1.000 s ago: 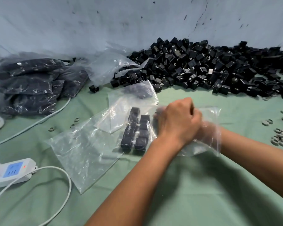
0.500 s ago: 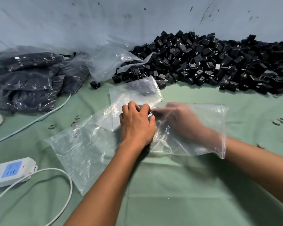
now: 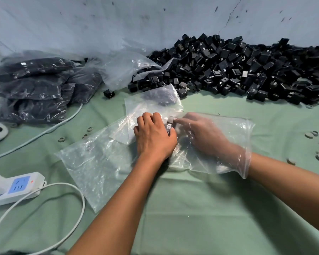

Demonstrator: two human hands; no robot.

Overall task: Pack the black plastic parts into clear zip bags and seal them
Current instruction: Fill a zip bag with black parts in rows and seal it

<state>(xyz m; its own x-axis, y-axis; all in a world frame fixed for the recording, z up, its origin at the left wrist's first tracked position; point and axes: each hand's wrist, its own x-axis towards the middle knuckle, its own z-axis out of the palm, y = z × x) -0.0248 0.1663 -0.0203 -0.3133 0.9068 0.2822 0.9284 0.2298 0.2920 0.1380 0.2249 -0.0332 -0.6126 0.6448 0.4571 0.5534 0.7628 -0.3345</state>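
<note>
My left hand (image 3: pixel 154 138) sits knuckles-up mid-frame, fingers curled down over the black parts, which it hides completely. My right hand (image 3: pixel 203 135) is inside the clear zip bag (image 3: pixel 234 144), fingers fairly straight, fingertips touching a small pale piece (image 3: pixel 170 119) beside the left knuckles. Loose parts pile (image 3: pixel 238 69) fills the upper right, filled bags (image 3: pixel 35 89) upper left. Bare green cloth (image 3: pixel 191 218) lies open across the bottom; power strip (image 3: pixel 17 188) at lower left edge.
</note>
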